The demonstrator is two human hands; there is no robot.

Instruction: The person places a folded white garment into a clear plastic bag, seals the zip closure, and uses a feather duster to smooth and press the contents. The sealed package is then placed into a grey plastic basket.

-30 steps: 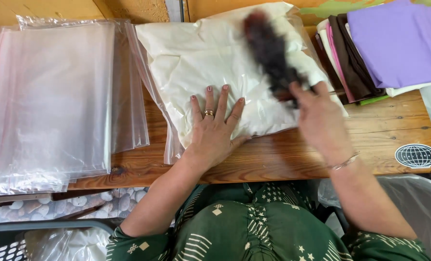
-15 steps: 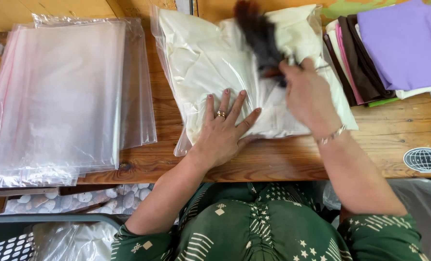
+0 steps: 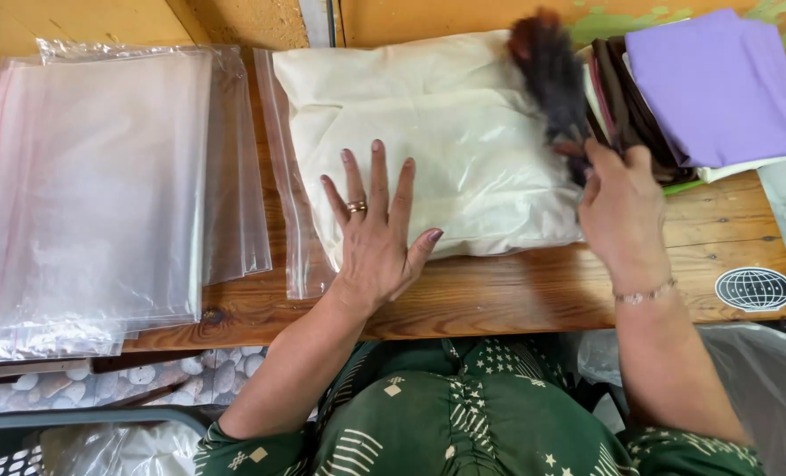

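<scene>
The left hand [image 3: 377, 238] lay flat with fingers spread wide on the cream cloth packed in a clear bag [image 3: 428, 145], pressing its lower edge against the wooden table [image 3: 534, 295] — gripping nothing. The right hand [image 3: 624, 207] was closed around the handle of a dark feather duster [image 3: 550, 79], whose blurred head lay over the bag's upper right corner. Just right of the duster sat a pile of folded cloths [image 3: 710, 88], purple on top. A stack of empty clear plastic bags [image 3: 102, 185] lay to the left of the packed bag, overlapping its open flap. A round globe sticker [image 3: 754, 288] marked the table's right corner.
</scene>
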